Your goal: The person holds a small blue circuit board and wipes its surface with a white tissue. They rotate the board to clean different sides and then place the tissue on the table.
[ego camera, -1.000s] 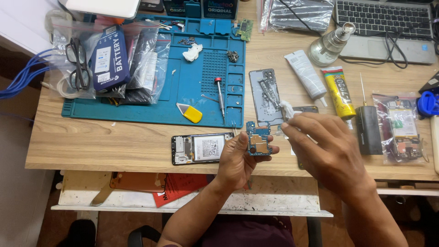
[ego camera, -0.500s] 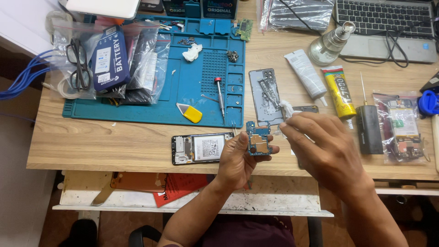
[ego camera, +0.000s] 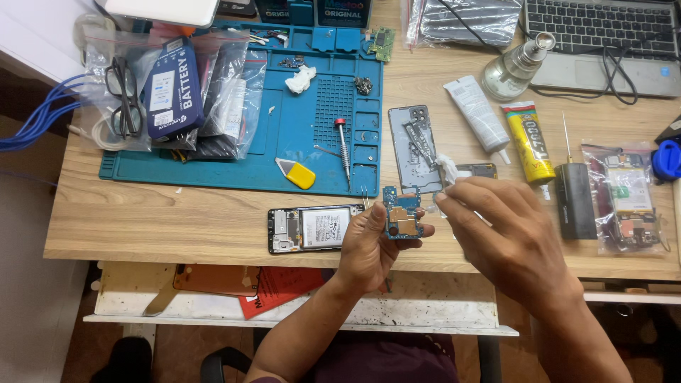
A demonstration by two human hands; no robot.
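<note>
1. Blue circuit board, with copper-coloured shields on it, sits clamped between the thumb and fingers of your left hand, held up just above the front edge of the worktop.
2. Your right hand is closed in a pinch on a small wad of white tissue, its fingertips just beside the board's right side.
3. The step in hand looks like wiping or dabbing the board clean. The next move calls for a light, steady touch along the board's edge while your left hand keeps it from twisting.
4. The opened phone, battery showing, lies flat on the worktop just left of your left hand, near the front edge.
5. The grey back cover lies behind the board, touching the right edge of the blue repair mat.
6. On the mat lie a red-capped screwdriver and a yellow pry tool.
7. Toward the right edge lie a white tube, a yellow glue tube and a black block-shaped tool, all close by your right hand, so a wide sweep could knock them.
8. A glass bottle and a laptop stand at the back right corner, well apart from the work.
</note>
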